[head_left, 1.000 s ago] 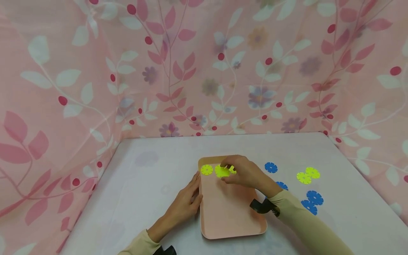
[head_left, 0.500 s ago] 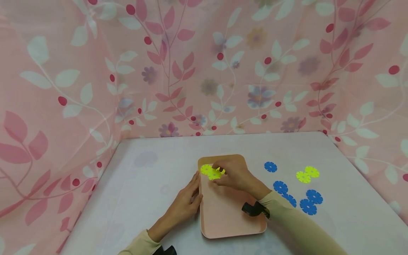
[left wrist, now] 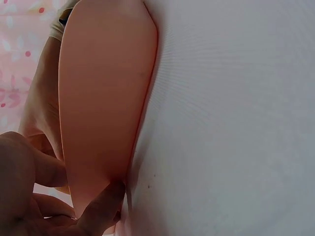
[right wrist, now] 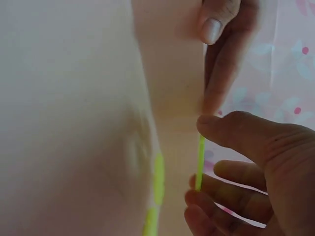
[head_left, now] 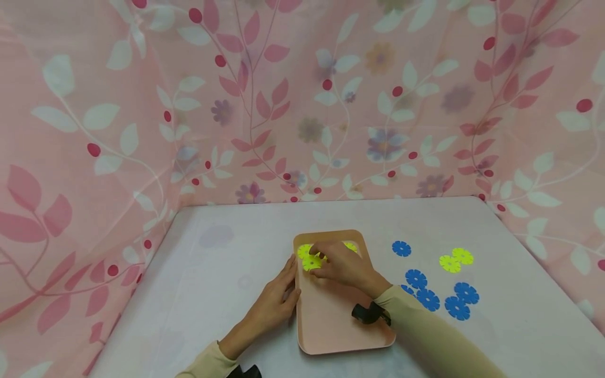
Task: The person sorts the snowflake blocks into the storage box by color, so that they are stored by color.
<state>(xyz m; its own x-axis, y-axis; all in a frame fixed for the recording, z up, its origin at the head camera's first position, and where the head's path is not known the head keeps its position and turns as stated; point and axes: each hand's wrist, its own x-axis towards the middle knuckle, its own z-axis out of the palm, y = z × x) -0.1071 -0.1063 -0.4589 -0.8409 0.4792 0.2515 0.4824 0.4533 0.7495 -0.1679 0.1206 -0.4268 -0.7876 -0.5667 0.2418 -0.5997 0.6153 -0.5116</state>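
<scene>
Right hand (head_left: 342, 266) shifted left, pinching yellow disc (head_left: 312, 262) over tray (head_left: 340, 325).

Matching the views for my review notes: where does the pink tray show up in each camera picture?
Head: the pink tray lies centre-bottom on the table, between the two hands.
Left wrist: it fills the upper left as a tall pink slab, the left hand touching its edge.
Right wrist: its pale pink surface runs down the upper middle.
Shared landmark: the tray's long left edge, where the left hand's fingers rest.
</scene>
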